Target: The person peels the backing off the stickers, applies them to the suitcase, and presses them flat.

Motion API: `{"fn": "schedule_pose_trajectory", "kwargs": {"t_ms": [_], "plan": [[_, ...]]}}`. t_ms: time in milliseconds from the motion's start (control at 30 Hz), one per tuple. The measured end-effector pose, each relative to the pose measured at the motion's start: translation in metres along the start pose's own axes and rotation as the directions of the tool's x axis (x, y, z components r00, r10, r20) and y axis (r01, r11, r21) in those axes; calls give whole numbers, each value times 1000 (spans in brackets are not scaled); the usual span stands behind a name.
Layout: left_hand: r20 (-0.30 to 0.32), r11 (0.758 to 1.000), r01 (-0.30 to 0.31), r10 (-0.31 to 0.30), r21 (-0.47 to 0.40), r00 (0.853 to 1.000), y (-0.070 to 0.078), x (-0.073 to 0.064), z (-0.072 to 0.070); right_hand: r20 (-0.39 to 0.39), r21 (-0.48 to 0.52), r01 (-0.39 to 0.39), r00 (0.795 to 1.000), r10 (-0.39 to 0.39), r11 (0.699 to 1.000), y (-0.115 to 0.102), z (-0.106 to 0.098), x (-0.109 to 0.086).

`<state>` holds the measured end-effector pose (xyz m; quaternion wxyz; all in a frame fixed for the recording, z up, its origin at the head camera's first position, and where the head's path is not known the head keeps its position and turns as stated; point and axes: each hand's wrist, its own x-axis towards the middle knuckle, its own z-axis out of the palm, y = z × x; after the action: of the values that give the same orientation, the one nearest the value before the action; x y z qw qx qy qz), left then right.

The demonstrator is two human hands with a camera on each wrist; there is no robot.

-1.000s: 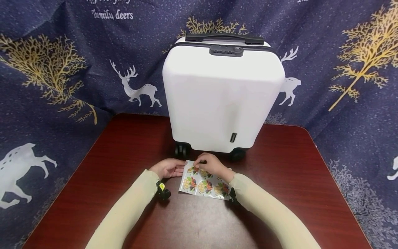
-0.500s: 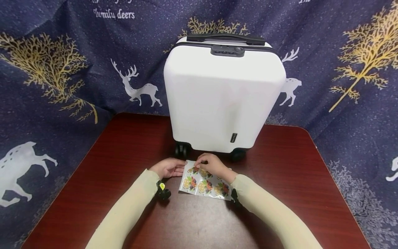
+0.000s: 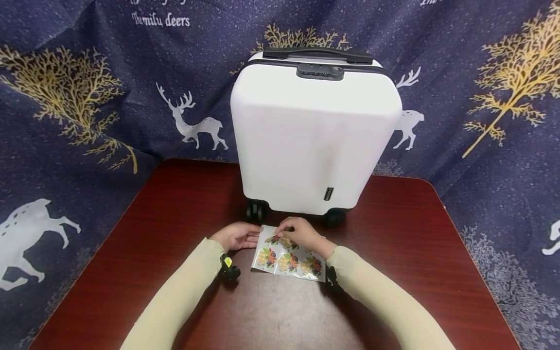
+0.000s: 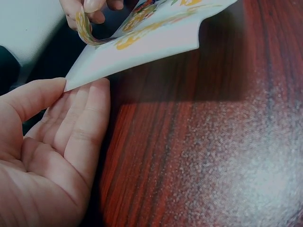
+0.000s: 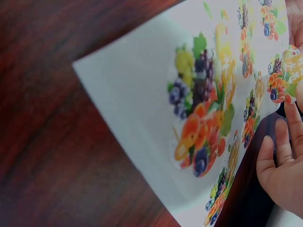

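A glossy white sheet of fruit stickers [image 3: 286,272] is held slightly tilted close over the table. My left hand [image 3: 237,236] pinches its left corner, thumb on top and fingers underneath, palm turned up in the left wrist view. With thumb and forefinger, my right hand [image 3: 301,233] pinches the edge of one fruit sticker [image 4: 83,28], which curls up off the sheet while its other part lies against the backing. The right wrist view shows that lifted sticker [image 5: 289,71] from the other side, several printed fruit clusters around it. My right hand hides part of the upper row.
A white suitcase [image 3: 315,146] with a black handle and black wheels stands upright on the dark red table [image 3: 197,194], right behind the hands. A blue cloth [image 3: 131,58] with deer and tree prints hangs around the back and sides.
My right hand has shifted slightly right and toward me, still pinching the sticker's edge. My left hand and the suitcase stay practically in place.
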<state>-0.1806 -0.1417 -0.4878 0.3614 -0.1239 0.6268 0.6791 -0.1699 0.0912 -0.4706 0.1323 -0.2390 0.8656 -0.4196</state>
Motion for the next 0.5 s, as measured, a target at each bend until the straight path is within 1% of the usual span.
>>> {"fn": "schedule_pose_trajectory", "kwargs": {"t_ms": [333,500], "plan": [[9,1000,8,-7,-7,1000,2,-3,0,1,-12,43,999,-43,999,0,-3,-4],[13,1000,7,-7,-8,1000,2,-2,1,-3,-20,45,999,-45,999,0,-5,-6]]}}
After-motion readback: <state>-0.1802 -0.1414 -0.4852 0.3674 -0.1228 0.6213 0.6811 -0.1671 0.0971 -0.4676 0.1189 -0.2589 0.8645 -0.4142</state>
